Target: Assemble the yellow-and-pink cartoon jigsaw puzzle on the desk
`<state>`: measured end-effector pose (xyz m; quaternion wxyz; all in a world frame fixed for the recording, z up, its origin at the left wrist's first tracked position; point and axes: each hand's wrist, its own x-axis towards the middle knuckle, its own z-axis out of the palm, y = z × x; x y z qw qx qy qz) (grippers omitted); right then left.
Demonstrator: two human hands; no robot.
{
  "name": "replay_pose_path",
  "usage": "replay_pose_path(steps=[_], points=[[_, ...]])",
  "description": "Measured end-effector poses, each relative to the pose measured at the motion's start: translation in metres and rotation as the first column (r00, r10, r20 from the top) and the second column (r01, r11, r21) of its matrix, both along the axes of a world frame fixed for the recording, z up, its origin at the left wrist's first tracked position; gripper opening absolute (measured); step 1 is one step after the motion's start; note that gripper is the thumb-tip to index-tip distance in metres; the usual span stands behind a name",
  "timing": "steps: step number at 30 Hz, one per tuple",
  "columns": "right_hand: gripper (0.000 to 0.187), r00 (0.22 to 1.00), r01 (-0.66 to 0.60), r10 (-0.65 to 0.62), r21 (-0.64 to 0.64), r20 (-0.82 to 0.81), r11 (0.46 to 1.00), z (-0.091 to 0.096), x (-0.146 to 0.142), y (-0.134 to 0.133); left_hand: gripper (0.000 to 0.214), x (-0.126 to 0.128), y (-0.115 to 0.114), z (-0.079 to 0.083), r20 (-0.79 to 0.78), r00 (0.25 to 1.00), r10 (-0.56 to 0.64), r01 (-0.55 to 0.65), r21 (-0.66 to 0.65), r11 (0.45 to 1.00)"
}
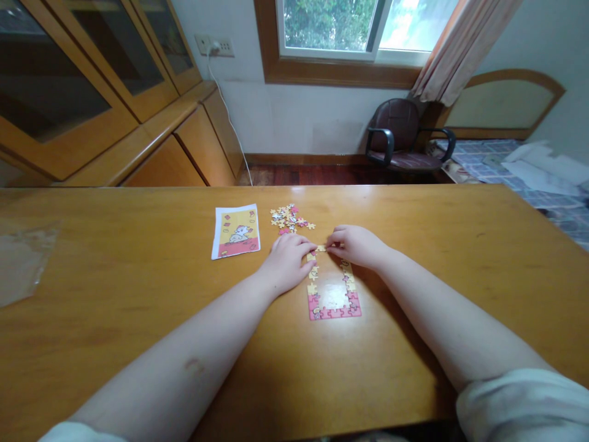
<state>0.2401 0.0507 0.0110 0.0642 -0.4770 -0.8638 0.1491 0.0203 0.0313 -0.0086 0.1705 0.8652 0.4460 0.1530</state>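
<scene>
1. I'm looking down on a long, bare wooden table (138, 294) in a room with a window (350, 24) at 12 o'clock. Glass-fronted cabinets (92, 80) run along the wall at 10 o'clock, and a dark office chair (400, 141) stands at 1 o'clock.
2. The puzzle frame (334, 310) lies flat near the middle of the table. Only its border is built. Its long axis runs 12 to 6, with the red edge at the 6 o'clock end and the yellow sides leading up to the hands.
3. Both hands meet at the frame's 12 o'clock edge, where a small yellow piece (321, 248) sits between them.
4. The left hand (288, 261) lies palm down with its fingers spread fairly wide, the tips touching the frame's top left corner.
5. The right hand (356, 245) has its fingers curled in narrow, with the tips at the piece. I cannot tell whether they pinch it or only press it (the knuckles hide the contact).
6. The piece lies at 3 o'clock from the left fingertips and 9 o'clock from the right, with both about equally close.
7. The loose pieces (289, 218) sit in a small heap at 11 o'clock from the hands, nearer the left one.
8. The reference card (235, 232) lies at 9 o'clock from the left hand, just beside it. It shows a white cartoon animal on yellow over red, and I can read no writing or brand on it.
9. A clear plastic bag (23, 258) lies well apart at the table's far 9 o'clock edge.
</scene>
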Motion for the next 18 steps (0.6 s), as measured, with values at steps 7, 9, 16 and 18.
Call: replay_pose_path(steps=[7,9,16,18], points=[[0.015,0.997,0.078,-0.078,0.010,-0.025,0.997,-0.003,-0.004,-0.001,0.029,0.000,0.000,-0.001,0.005,1.000,-0.003,0.003,0.007,1.000],[0.016,0.996,0.085,-0.085,0.020,-0.017,0.996,-0.001,-0.003,-0.001,0.029,-0.001,0.000,-0.001,0.004,1.000,-0.003,0.003,0.007,1.000],[0.023,0.919,0.380,-0.386,0.088,0.075,0.921,0.016,0.019,0.008,0.027,-0.001,0.001,-0.004,0.019,1.000,-0.001,0.001,0.008,1.000],[0.024,0.865,0.458,-0.459,0.057,0.200,0.887,0.018,0.028,0.012,0.027,-0.001,0.001,-0.004,0.022,1.000,0.000,0.000,-0.002,1.000]])
